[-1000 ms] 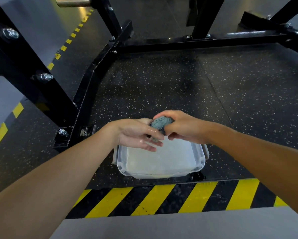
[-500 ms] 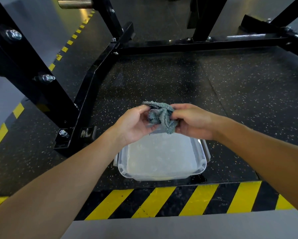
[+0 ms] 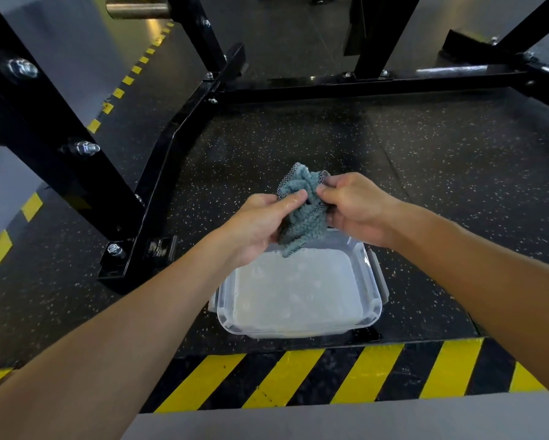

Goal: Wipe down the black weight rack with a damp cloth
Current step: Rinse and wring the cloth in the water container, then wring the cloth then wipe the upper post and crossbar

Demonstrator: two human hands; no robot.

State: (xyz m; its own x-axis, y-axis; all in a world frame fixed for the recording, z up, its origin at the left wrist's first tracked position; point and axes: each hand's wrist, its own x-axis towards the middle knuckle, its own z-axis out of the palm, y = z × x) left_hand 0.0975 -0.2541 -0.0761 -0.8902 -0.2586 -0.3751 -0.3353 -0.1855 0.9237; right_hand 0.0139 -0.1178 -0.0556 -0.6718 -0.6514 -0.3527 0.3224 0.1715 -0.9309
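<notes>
A crumpled grey-blue cloth (image 3: pixel 303 211) hangs between both hands above a clear plastic tub (image 3: pixel 370 300) of cloudy water. My left hand (image 3: pixel 260 223) grips the cloth's left side with wet fingers. My right hand (image 3: pixel 355 208) pinches its right edge near the top. The black weight rack (image 3: pixel 159 173) stands to the left and behind, its base beam running along the floor and its thick upright (image 3: pixel 44 128) rising at the left with silver bolts.
The tub sits on speckled black rubber flooring (image 3: pixel 441 173). A yellow-and-black hazard stripe (image 3: pixel 330 373) runs along the platform's near edge, with grey floor in front. A steel bar end (image 3: pixel 136 9) sticks out at the top left. The rack's rear crossbeam (image 3: pixel 378 85) spans the back.
The balled cloth has been lifted higher above the tub and pulled partly open. My left hand, earlier flat under it, now grips its side.
</notes>
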